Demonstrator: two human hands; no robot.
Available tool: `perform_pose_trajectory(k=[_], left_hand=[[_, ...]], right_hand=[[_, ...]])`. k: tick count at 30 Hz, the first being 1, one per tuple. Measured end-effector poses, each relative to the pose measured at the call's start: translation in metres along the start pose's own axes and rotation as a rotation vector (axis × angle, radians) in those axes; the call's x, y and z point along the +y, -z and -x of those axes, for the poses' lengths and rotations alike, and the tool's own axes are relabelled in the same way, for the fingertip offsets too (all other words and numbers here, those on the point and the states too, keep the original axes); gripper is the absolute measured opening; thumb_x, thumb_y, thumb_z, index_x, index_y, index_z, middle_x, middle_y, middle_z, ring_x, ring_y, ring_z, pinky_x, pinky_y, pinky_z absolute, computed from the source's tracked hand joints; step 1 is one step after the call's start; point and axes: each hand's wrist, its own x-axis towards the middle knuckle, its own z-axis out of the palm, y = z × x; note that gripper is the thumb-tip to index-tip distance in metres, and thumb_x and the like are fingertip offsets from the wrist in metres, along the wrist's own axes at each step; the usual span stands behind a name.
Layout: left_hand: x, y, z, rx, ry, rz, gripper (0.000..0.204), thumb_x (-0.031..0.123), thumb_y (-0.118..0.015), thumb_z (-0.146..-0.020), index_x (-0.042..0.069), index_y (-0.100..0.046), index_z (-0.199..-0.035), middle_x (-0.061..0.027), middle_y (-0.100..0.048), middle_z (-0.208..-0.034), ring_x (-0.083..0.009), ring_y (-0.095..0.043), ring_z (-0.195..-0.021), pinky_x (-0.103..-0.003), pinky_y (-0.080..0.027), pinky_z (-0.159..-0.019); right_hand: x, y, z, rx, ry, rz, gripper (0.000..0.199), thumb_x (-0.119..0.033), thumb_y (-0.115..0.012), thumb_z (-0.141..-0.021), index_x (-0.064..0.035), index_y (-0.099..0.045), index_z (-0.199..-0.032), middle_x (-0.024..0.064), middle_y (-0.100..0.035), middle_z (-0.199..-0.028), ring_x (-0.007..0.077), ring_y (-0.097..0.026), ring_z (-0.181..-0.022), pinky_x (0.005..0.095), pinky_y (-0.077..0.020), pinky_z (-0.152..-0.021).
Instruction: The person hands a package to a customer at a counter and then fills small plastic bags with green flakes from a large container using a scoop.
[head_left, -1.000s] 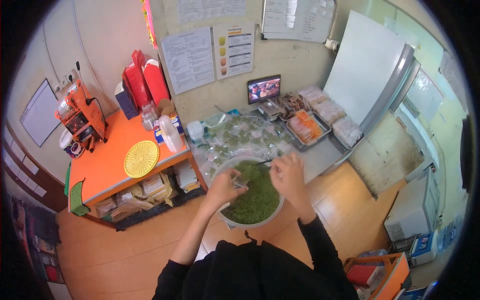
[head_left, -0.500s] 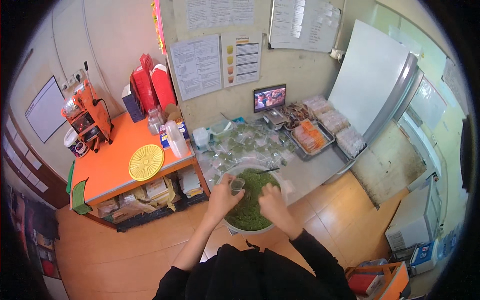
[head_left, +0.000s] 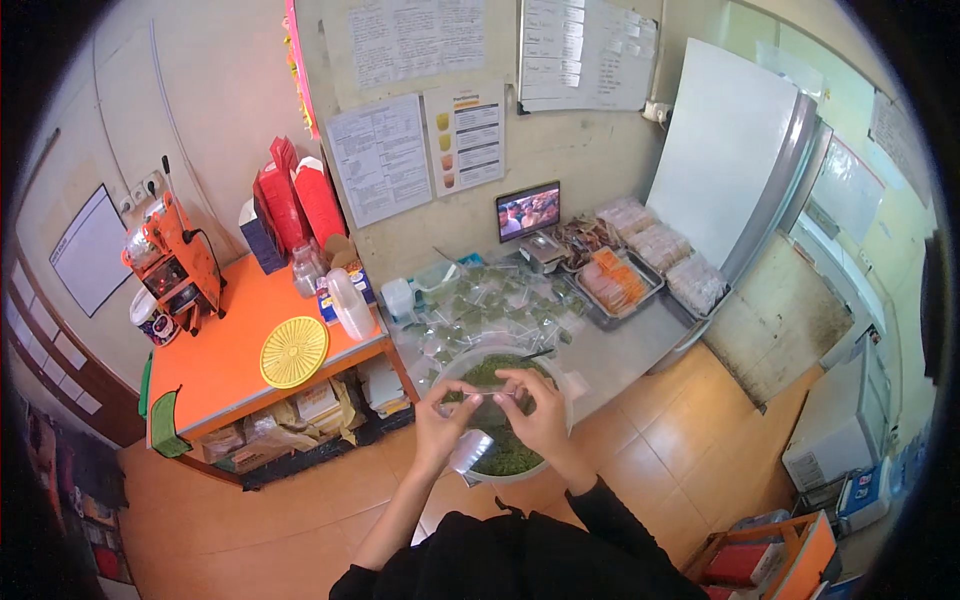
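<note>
Both of my hands are over a large round tub (head_left: 562, 412) of chopped green matter (head_left: 505, 455). My left hand (head_left: 437, 420) and my right hand (head_left: 538, 415) pinch opposite ends of the edge of a small clear plastic bag (head_left: 489, 392), stretched between thumbs and fingers. What is in the bag cannot be made out. A shiny pale piece, apparently clear plastic (head_left: 472, 450), shows below my left hand at the tub's near left side. A dark handle (head_left: 537, 354) sticks out over the tub's far rim.
Many small clear packets with green contents (head_left: 490, 305) cover the metal table (head_left: 625, 345) behind the tub. A tray of orange and pale packs (head_left: 615, 285) and a lit screen (head_left: 528, 211) stand farther back. Left, an orange table (head_left: 225, 345) bears a yellow lid (head_left: 294, 352) and a sealing machine (head_left: 175, 250).
My right hand has come up from the green matter to meet my left hand. Both now pinch the clear plastic bag, which only my left hand held before. The view has shifted slightly.
</note>
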Motion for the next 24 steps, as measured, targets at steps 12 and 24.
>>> perform_pose_trajectory(k=[12,24], left_hand=[[-0.003,0.012,0.014,0.032,-0.021,0.081,0.009,0.004,-0.075,-0.079,0.001,-0.07,-0.086,0.0091,-0.047,-0.056,0.0009,-0.035,-0.048,-0.018,-0.024,-0.045],[-0.006,0.019,0.018,0.029,-0.064,0.094,0.008,0.001,-0.077,-0.072,-0.001,-0.07,-0.076,0.0058,-0.049,-0.058,-0.0027,-0.038,-0.054,-0.019,-0.027,-0.05]], right_hand=[[-0.011,0.0,0.001,-0.172,0.031,-0.13,0.012,0.0,-0.066,-0.076,-0.002,-0.058,-0.086,0.0089,-0.055,-0.079,0.023,-0.056,-0.073,0.0322,-0.0452,-0.068],[-0.017,-0.01,0.004,-0.17,0.075,-0.169,0.013,-0.002,-0.067,-0.074,-0.0032,-0.056,-0.082,0.0083,-0.054,-0.076,0.0239,-0.056,-0.072,0.0338,-0.0454,-0.067]])
